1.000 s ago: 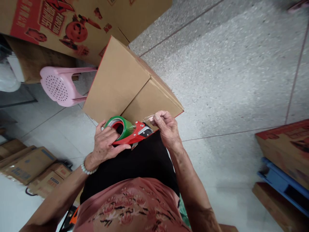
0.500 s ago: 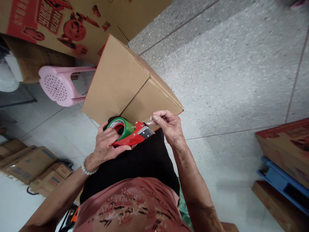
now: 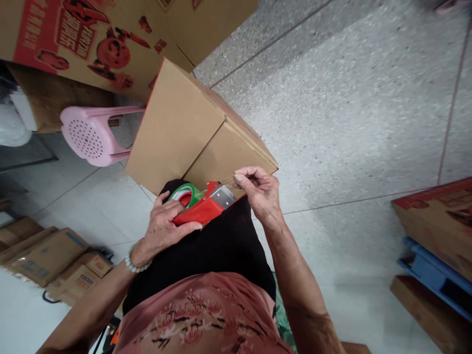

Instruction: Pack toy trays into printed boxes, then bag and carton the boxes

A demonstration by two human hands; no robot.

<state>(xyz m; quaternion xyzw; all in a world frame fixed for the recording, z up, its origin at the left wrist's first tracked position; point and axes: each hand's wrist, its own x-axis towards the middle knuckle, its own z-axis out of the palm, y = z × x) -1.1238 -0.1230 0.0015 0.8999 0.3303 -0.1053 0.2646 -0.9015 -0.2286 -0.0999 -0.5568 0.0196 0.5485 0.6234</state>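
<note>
My left hand (image 3: 165, 219) is wrapped round a red tape dispenser (image 3: 202, 210) that carries a roll of green-looking tape (image 3: 188, 191). The dispenser's metal plate (image 3: 222, 195) points to the right. My right hand (image 3: 260, 191) is closed, thumb against fingertips, pinching the thin clear end of the tape (image 3: 230, 180) just past the dispenser's head. Right in front of my lap stands a brown cardboard box (image 3: 184, 113), a seam between its closed flaps facing me. The dispenser is over the near edge of this box, and its underside is partly hidden by my hand.
A pink stool (image 3: 86, 135) stands left of the box. Behind is a large printed carton (image 3: 121, 44). Several flattened or packed cartons (image 3: 55, 253) lie at the lower left. On the right, a printed box (image 3: 442, 216) rests on a blue crate (image 3: 438, 275).
The left hand has rotated the dispenser, so more of its red side and metal plate show and less of the roll. The right hand keeps pinching the tape end.
</note>
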